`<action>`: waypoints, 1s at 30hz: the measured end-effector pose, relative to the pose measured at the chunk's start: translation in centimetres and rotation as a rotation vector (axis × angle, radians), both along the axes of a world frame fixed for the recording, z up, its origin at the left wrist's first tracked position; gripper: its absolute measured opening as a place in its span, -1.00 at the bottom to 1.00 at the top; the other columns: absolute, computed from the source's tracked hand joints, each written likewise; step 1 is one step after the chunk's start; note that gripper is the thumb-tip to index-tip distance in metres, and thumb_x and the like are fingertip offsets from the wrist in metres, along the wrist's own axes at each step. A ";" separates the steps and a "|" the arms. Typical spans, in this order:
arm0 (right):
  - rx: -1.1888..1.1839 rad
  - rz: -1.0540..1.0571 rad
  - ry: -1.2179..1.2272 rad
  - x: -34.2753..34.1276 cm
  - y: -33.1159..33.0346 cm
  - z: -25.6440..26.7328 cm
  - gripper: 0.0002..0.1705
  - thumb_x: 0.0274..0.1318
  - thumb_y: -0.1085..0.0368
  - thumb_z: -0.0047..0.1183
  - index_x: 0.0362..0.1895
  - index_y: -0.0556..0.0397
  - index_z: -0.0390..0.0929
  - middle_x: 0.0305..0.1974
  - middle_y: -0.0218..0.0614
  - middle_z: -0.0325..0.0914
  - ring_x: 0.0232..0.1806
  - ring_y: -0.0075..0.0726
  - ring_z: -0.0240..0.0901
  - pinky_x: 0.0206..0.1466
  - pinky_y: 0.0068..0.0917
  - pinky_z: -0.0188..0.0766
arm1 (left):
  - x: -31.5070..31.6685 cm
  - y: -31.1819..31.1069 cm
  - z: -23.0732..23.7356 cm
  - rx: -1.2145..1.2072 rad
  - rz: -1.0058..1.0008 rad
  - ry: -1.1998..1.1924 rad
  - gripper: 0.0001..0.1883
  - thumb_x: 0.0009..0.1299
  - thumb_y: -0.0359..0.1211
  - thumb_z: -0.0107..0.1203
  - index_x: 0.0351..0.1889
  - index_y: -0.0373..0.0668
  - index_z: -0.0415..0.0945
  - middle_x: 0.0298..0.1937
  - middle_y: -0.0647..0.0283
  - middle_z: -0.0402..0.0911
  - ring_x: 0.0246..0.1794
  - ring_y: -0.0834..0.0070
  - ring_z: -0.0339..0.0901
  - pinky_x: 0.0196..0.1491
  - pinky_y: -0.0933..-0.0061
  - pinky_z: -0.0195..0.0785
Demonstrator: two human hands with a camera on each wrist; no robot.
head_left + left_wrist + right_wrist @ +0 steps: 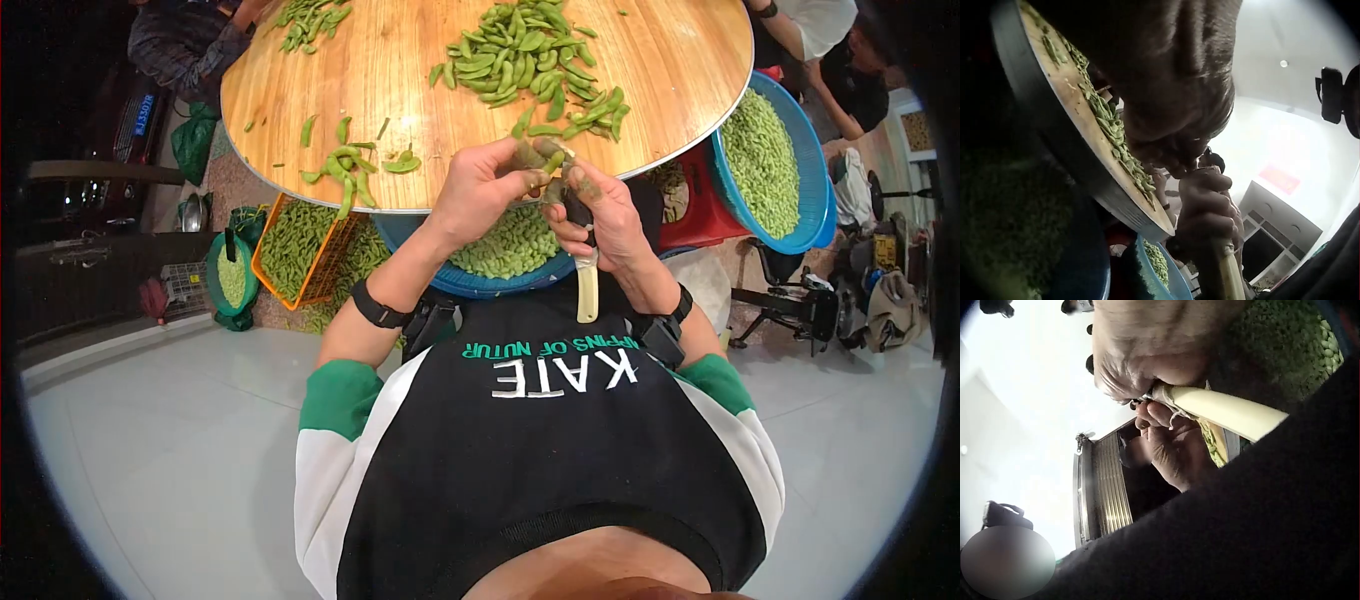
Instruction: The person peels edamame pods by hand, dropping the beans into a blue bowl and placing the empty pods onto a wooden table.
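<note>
My left hand [482, 195] pinches a green bean pod [554, 161] between thumb and fingertips, over the near edge of the round wooden table [400, 60]. Close beside it, my right hand [605, 215] grips a tool with a cream handle [587, 292] pointing down toward my chest; its working end is hidden by the fingers. The handle [1229, 411] also shows in the right wrist view, with a frayed wrap at its top. Dark, greenish coverings sit on several fingertips. Below the hands, a blue basket [470, 285] holds shelled beans [505, 245].
A large pile of pods [520, 60] lies across the table, with a smaller group [345, 172] at the near left edge. An orange crate [268, 235] of pods stands at left, a blue basket [815, 190] of shelled beans at right. Other people sit opposite.
</note>
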State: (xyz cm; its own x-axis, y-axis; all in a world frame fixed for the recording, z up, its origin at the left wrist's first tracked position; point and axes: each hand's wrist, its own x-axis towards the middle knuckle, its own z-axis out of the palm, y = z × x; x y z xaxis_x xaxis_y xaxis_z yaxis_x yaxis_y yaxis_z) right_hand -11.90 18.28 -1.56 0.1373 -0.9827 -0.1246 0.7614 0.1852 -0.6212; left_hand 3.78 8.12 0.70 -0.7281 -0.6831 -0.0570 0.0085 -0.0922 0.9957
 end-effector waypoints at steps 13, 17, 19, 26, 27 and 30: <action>0.016 -0.017 0.070 0.2 0.0 0.5 -0.63 0.34 0.23 -0.10 0.17 0.07 0.35 -0.49 -0.42 0.33 -0.69 -0.69 0.05 -0.73 -0.75 0.03 | 0.5 -1.5 -1.7 0.434 -0.162 0.177 -0.79 0.31 -0.47 0.14 -0.10 -0.26 0.53 -0.32 0.35 0.60 -0.45 0.68 0.49 -0.43 0.71 0.26; 0.031 0.069 -0.079 -0.1 0.0 0.4 -0.63 0.32 0.23 -0.06 0.16 0.04 0.35 -0.51 -0.43 0.29 -0.70 -0.70 0.02 -0.74 -0.77 0.00 | 0.6 -1.6 -2.6 0.755 -0.268 0.284 -0.78 0.32 -0.45 0.14 -0.07 -0.26 0.52 -0.28 0.35 0.60 -0.44 0.66 0.50 -0.44 0.63 0.29; 0.088 0.051 -0.112 -0.3 -0.1 0.2 -0.61 0.32 0.22 -0.05 0.19 0.02 0.33 -0.50 -0.42 0.30 -0.70 -0.70 0.02 -0.74 -0.77 0.01 | 0.4 -1.2 -2.5 0.802 -0.283 0.296 -0.78 0.33 -0.46 0.12 -0.08 -0.28 0.51 -0.27 0.35 0.59 -0.42 0.66 0.50 -0.43 0.59 0.30; 0.217 0.041 -0.313 -0.1 -0.3 -0.3 -0.58 0.31 0.27 -0.09 0.25 -0.08 0.31 -0.38 -0.39 0.37 -0.66 -0.69 0.08 -0.74 -0.78 0.00 | -0.1 0.2 -0.9 -1.233 0.089 -0.125 -0.85 0.13 -0.56 0.14 -0.44 -0.28 0.36 -0.51 0.03 0.37 -0.47 0.06 0.40 -0.41 0.25 0.30; 0.216 0.042 -0.313 0.0 -0.4 -0.4 -0.58 0.31 0.27 -0.09 0.25 -0.08 0.31 -0.38 -0.39 0.37 -0.66 -0.69 0.08 -0.74 -0.78 0.00 | 0.0 0.4 -0.8 -1.258 0.094 -0.155 -0.87 0.11 -0.57 0.11 -0.45 -0.28 0.36 -0.51 0.05 0.38 -0.45 0.06 0.41 -0.40 0.22 0.30; 0.216 0.037 -0.329 0.3 -0.5 -0.5 -0.58 0.31 0.28 -0.09 0.24 -0.07 0.32 -0.38 -0.38 0.39 -0.66 -0.68 0.08 -0.73 -0.78 0.01 | 0.1 0.5 -1.1 -1.176 0.117 -0.150 -0.93 0.17 -0.55 0.09 -0.45 -0.29 0.41 -0.51 0.13 0.44 -0.49 0.17 0.44 -0.43 0.28 0.30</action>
